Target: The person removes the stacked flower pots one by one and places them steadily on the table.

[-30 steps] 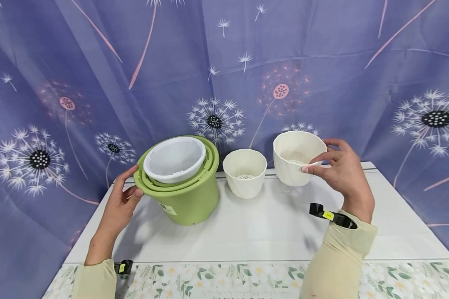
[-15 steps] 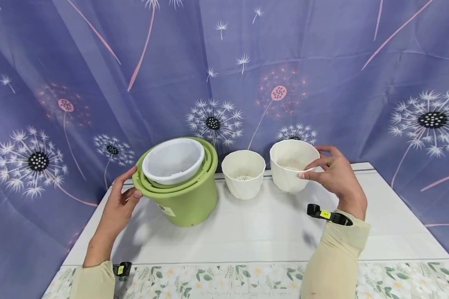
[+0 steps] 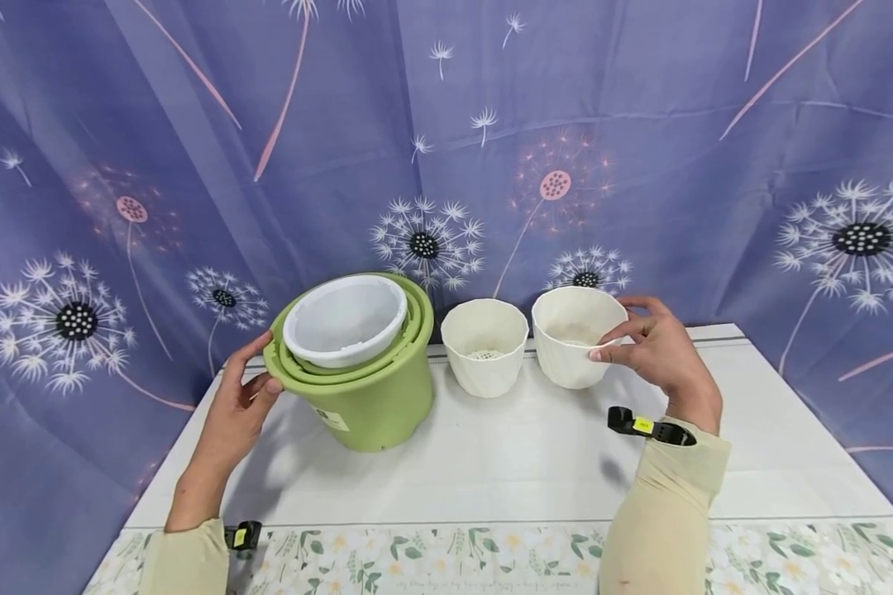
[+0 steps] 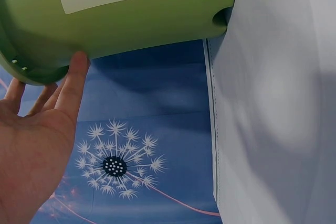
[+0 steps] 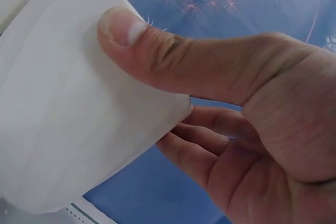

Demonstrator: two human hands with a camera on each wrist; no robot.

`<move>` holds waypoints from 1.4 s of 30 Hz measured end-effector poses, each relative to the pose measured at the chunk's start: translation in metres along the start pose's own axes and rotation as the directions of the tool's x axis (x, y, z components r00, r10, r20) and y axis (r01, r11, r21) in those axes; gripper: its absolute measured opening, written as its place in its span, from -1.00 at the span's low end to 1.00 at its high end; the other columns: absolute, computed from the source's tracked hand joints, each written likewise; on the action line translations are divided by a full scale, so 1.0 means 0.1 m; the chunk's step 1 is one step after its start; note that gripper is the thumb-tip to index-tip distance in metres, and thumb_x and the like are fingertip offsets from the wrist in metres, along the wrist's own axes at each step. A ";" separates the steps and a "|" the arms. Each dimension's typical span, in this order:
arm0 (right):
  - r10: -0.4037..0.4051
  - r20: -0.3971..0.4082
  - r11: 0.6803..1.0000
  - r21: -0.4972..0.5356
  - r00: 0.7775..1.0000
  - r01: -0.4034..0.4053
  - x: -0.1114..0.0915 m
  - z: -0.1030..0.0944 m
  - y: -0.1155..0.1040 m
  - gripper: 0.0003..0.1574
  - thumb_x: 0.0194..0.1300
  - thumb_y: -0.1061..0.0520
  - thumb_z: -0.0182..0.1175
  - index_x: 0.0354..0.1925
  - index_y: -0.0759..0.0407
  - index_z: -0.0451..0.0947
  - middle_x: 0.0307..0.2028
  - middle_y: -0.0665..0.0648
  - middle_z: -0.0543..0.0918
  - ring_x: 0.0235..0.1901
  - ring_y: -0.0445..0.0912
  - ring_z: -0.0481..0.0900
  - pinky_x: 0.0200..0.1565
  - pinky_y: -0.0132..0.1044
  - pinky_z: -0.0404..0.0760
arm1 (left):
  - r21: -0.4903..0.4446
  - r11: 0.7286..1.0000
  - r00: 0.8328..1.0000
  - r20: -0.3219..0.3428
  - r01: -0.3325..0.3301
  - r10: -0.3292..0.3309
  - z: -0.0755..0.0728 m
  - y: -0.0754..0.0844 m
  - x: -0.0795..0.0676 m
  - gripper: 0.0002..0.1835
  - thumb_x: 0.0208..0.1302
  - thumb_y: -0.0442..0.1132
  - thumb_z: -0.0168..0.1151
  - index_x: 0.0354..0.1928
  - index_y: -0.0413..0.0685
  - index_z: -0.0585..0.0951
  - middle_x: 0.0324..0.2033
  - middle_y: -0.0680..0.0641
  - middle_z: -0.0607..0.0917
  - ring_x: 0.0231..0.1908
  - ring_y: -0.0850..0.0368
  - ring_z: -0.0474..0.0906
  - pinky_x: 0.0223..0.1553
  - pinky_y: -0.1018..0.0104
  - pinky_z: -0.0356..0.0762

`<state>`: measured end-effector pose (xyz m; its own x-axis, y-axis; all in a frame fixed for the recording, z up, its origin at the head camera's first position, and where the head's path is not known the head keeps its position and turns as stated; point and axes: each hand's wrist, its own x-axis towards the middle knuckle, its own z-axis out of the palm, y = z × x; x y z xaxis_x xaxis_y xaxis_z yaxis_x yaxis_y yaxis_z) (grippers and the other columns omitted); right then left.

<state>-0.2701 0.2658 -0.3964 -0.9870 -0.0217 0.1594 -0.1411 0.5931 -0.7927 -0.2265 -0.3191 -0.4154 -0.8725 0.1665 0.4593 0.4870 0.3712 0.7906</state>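
Observation:
A green flower pot point(image 3: 394, 405) stands on the left of the table, with a smaller green pot and a white pot point(image 3: 342, 330) nested inside it. My left hand point(image 3: 241, 409) holds its left edge, thumb and fingers spread about the rim; the left wrist view shows fingers point(image 4: 76, 82) touching it under the lip. On the right, a cream fluted flower pot point(image 3: 565, 364) is pinched at its right rim by my right hand point(image 3: 662, 351), thumb outside. That pot's far fingers are partly hidden. Between them stands a smaller cream pot point(image 3: 484, 368), close beside the held one.
A white tablecloth point(image 3: 491, 471) with a floral front band point(image 3: 417, 554) covers the table. Right behind the pots hangs a purple dandelion-print curtain point(image 3: 327, 165), which also runs along both sides.
My right hand has brought the cream pot leftward and down, closer to the smaller cream pot. The left hand and the green pot look unmoved apart from a slight camera shift.

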 end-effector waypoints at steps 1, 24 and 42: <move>0.005 0.007 1.000 -0.003 1.000 -0.005 0.00 0.01 0.01 -0.65 0.14 -0.02 0.67 -0.24 0.20 0.86 0.59 0.12 0.22 0.34 0.35 0.48 0.30 0.21 0.44 | 0.001 1.000 1.000 0.002 0.001 -0.001 0.00 0.00 0.00 -0.28 0.65 -0.44 0.03 0.71 0.02 0.09 0.58 -0.10 0.09 0.19 0.41 0.57 0.12 0.63 0.54; 0.031 0.054 0.997 0.065 0.998 -0.034 0.02 0.07 0.13 -0.63 0.18 0.06 0.64 -0.18 0.30 0.83 0.62 0.07 0.15 0.38 0.30 0.43 0.38 0.20 0.38 | -0.020 1.000 1.000 0.004 0.006 -0.006 0.02 0.00 -0.01 -0.29 0.65 -0.42 0.04 0.71 0.01 0.09 0.59 -0.13 0.07 0.19 0.42 0.57 0.12 0.62 0.55; 0.047 0.157 0.996 0.071 0.986 -0.059 0.04 0.02 0.03 -0.53 0.28 0.03 0.57 -0.01 0.35 0.76 0.66 0.23 0.03 0.48 0.41 0.25 0.45 0.33 0.28 | -0.007 1.000 1.000 0.018 -0.007 0.007 0.01 0.01 0.00 -0.29 0.66 -0.40 0.03 0.71 0.01 0.07 0.60 -0.17 0.05 0.20 0.43 0.56 0.12 0.64 0.53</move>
<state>-0.2741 0.2662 -0.3996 -0.9924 -0.1199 0.0275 -0.0878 0.5345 -0.8406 -0.2258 -0.3178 -0.4146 -0.8696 0.1853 0.4577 0.4934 0.3637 0.7901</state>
